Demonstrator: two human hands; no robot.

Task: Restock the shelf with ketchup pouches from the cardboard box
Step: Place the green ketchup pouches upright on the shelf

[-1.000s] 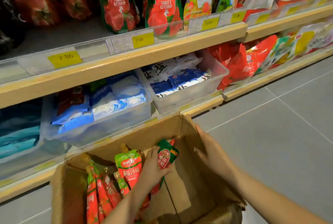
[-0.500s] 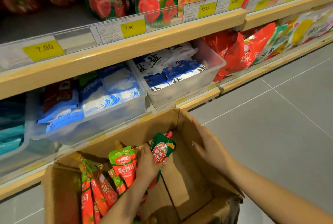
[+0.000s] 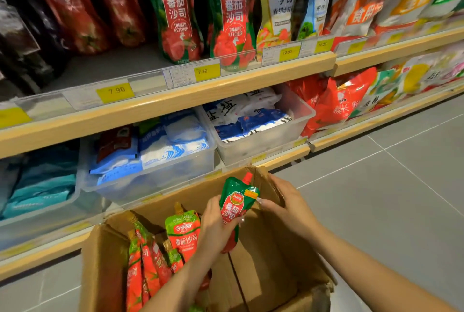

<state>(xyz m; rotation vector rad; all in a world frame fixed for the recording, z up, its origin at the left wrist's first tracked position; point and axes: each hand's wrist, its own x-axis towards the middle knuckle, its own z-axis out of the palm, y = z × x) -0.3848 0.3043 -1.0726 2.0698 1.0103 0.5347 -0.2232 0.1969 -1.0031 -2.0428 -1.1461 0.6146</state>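
Head view: my left hand (image 3: pixel 213 226) grips a green-and-red ketchup pouch (image 3: pixel 236 207) above the cardboard box (image 3: pixel 281 274) — my right hand (image 3: pixel 288 205), fingers relaxed, rests on the rim. Several pouches (image 3: pixel 150 261) remain inside — the shelf (image 3: pixel 160 108) awaits more.

— What colours is the pouch (image 3: pixel 236 207) in your left hand (image 3: pixel 213 230)?
— Green above, red below, with a red cap.
— And your cardboard box (image 3: pixel 263 284)?
— Plain brown. The shelf (image 3: pixel 175 103) edge is pale wood with yellow price tags (image 3: pixel 115 91).
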